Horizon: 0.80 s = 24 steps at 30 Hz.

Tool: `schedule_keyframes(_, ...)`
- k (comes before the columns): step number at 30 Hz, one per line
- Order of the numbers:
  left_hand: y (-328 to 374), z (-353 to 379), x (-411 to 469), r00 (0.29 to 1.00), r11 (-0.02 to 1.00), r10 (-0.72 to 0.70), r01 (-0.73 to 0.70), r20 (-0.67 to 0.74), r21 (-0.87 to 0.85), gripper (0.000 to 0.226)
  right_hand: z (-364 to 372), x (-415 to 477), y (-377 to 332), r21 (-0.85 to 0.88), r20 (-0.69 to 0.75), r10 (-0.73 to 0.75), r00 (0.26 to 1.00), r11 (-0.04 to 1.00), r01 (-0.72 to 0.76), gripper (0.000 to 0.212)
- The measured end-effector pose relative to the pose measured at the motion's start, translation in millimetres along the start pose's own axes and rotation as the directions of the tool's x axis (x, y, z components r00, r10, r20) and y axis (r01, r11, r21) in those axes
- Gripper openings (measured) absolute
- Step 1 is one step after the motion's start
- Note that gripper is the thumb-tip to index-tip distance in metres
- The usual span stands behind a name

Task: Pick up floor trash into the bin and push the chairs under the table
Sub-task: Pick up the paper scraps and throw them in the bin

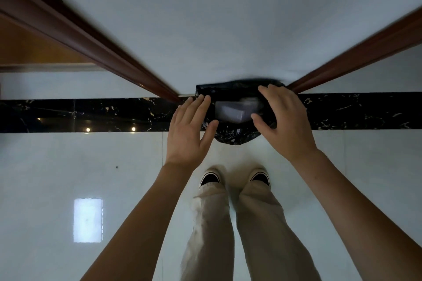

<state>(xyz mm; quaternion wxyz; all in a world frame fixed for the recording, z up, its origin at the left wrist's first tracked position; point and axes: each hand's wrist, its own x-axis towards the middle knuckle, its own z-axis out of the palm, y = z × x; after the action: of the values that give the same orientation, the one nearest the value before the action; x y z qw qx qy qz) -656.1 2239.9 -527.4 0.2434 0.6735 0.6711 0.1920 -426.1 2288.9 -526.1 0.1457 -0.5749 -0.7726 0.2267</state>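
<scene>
A small bin lined with a black plastic bag stands on the floor against the white wall, straight ahead of my feet. Inside it lies a pale box-shaped piece of trash. My left hand hovers over the bin's left rim with its fingers straight and spread, holding nothing. My right hand is over the right rim, fingers extended and slightly bent, also holding nothing. No chair or table is in view.
Dark wooden door frames run along the wall on the left and on the right. A black marble strip crosses the glossy white tile floor. My shoes stand just short of the bin.
</scene>
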Motion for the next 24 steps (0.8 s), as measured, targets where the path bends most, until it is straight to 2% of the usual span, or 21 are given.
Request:
schedule_keyframes(8,160.3,-195.6,-40.4,0.996,0.994,0.092,-0.091,0.012,-0.061,0.046,-221.8,-51.4,-148.4,0.014,-0.112,0.135,0.984,0.991,-0.135,0.047)
schedule_keyframes(14,278.1,-332.2,-80.3,0.974,0.965,0.22,-0.226,-0.057,-0.135,0.046,-363.5,-100.7,-250.4,-0.01,-0.237,0.136,0.962,0.99,-0.142,0.048)
schedule_keyframes(19,339.9,-399.9,-92.7,0.906,0.897,0.408,-0.42,-0.108,-0.135,0.046,-448.7,-137.8,-295.3,-0.036,-0.417,0.14,0.898,0.985,-0.171,0.05)
schedule_keyframes(24,411.8,-437.9,-90.4,0.81,0.806,0.571,-0.584,-0.135,-0.098,0.048,-509.8,-189.8,-305.8,-0.037,-0.588,0.185,0.788,0.967,-0.254,0.052)
